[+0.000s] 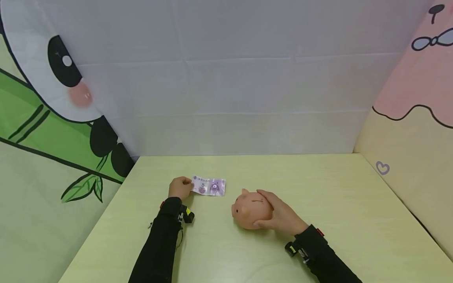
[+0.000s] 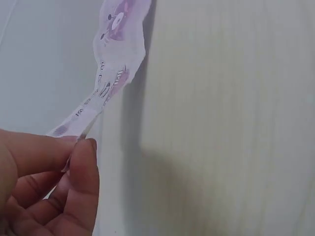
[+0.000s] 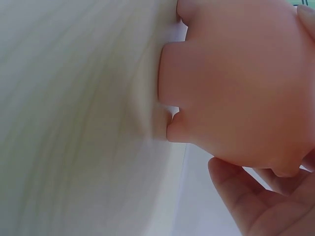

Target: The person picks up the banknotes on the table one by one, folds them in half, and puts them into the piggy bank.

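Observation:
A purple banknote (image 1: 209, 186) lies on the pale green table (image 1: 318, 204), left of centre. My left hand (image 1: 180, 187) pinches its left end between thumb and fingers; the left wrist view shows the banknote (image 2: 110, 73) stretching away from my fingertips (image 2: 81, 147). A pink piggy bank (image 1: 249, 209) stands to the right of the note, its snout towards the left and a slot on its back. My right hand (image 1: 279, 214) wraps round its rear half. The right wrist view shows the piggy bank (image 3: 241, 83) from close up, with my fingers (image 3: 246, 196) beneath it.
Cloth walls close in the table: a white one (image 1: 230, 98) at the back, a panda and bamboo print (image 1: 53, 98) at the left, a pink and cream print (image 1: 417, 118) at the right. Bare tabletop lies behind and to the right of the piggy bank.

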Demonstrator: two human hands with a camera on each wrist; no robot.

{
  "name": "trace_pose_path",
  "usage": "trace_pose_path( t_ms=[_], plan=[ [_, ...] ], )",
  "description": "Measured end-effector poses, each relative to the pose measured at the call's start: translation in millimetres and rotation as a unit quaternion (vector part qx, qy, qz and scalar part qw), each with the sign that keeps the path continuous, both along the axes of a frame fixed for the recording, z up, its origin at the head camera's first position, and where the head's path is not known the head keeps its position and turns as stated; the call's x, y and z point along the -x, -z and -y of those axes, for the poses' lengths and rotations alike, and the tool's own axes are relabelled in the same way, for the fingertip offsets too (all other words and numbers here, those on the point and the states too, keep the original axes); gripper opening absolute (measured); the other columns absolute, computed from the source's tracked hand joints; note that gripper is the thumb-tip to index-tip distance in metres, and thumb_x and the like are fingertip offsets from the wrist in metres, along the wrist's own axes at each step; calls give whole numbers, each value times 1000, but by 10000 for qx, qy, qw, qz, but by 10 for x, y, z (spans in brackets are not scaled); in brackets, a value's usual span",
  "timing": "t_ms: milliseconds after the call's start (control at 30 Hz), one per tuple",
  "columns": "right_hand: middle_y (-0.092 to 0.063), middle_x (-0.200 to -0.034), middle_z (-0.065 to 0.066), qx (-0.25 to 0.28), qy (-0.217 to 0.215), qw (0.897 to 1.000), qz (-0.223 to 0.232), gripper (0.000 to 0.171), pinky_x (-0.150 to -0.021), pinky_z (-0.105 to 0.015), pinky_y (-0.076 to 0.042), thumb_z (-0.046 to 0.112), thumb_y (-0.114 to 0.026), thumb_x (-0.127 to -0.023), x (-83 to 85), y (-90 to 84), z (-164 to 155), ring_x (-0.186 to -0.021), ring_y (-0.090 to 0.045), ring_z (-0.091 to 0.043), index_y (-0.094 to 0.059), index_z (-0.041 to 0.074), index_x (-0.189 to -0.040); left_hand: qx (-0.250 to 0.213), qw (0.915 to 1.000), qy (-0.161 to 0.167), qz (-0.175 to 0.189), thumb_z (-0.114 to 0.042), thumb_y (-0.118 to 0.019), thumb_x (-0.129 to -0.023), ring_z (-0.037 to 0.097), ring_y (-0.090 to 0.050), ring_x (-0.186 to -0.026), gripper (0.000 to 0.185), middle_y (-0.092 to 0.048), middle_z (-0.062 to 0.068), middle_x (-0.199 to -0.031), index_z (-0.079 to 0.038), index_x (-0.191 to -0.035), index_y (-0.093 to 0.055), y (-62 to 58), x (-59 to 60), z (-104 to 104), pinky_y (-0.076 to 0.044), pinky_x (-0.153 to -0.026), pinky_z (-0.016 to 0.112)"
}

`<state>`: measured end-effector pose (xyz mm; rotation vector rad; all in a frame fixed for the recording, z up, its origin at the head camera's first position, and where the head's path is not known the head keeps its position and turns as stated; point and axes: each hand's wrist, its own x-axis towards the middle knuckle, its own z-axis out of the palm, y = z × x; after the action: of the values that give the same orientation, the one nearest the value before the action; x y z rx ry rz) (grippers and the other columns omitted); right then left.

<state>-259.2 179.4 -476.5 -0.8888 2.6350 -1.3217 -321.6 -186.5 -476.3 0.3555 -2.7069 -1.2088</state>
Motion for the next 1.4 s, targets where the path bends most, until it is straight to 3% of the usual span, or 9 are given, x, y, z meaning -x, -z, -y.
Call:
trace_pose_path(
  t_ms=[200, 367, 567, 733, 1000, 1400],
  plan=[
    [-47, -146, -11, -24, -10, 10000, -30, 95, -97, -46, -49, 48, -81, -76, 18, 17, -9, -127, -52, -30, -34, 14, -151, -447, 9983, 108, -361, -4, -62, -94, 21, -67, -73, 17, -64, 21, -94, 7, -105, -67, -51, -38, -45, -54, -62, 24],
    [-47, -146, -11, -5, -4, 10000, -45, 95, -97, -45, -49, 48, -81, -76, 22, 21, -21, -127, -53, -29, -34, 14, -151, -742, 9952, 114, -626, -5, -61, -95, 26, -69, -80, 19, -64, 22, -97, 6, -110, -66, -147, -124, -124, -58, -69, 28],
    [-47, -146, -11, -3, -12, 10000, -62, 94, -98, -47, -48, 48, -81, -77, 24, 28, -20, -127, -52, -30, -34, 14, -151, -1251, 9880, -64, -902, -6, -63, -95, 25, -67, -82, 20, -64, 21, -98, 5, -111, -66, -223, -178, -241, -58, -83, 42],
    [-47, -146, -11, 9, 42, 10000, -35, 93, -97, -46, -49, 45, -82, -76, 17, 25, -14, -126, -53, -29, -35, 15, -150, -1627, 9803, -69, -1116, -6, -64, -94, 21, -65, -83, 20, -65, 21, -100, 4, -111, -67, -326, -251, -364, -59, -82, 37],
    [-47, -145, -12, 50, 23, 10000, 72, 94, -95, -46, -50, 46, -82, -76, 21, 19, -10, -124, -54, -30, -34, 14, -151, -2006, 9698, 142, -1381, -7, -66, -93, 22, -65, -83, 18, -66, 20, -102, 2, -109, -68, -516, -413, -607, -59, -82, 40],
    [-48, -145, -9, 90, 98, 9995, 281, 97, -97, -46, -49, 44, -85, -73, 9, -7, -11, -125, -54, -28, -35, 15, -150, -2557, 9492, 692, -1699, -6, -67, -92, 20, -68, -82, 17, -68, 22, -101, 3, -107, -68, -703, -661, -900, -58, -72, 23]
  ],
)
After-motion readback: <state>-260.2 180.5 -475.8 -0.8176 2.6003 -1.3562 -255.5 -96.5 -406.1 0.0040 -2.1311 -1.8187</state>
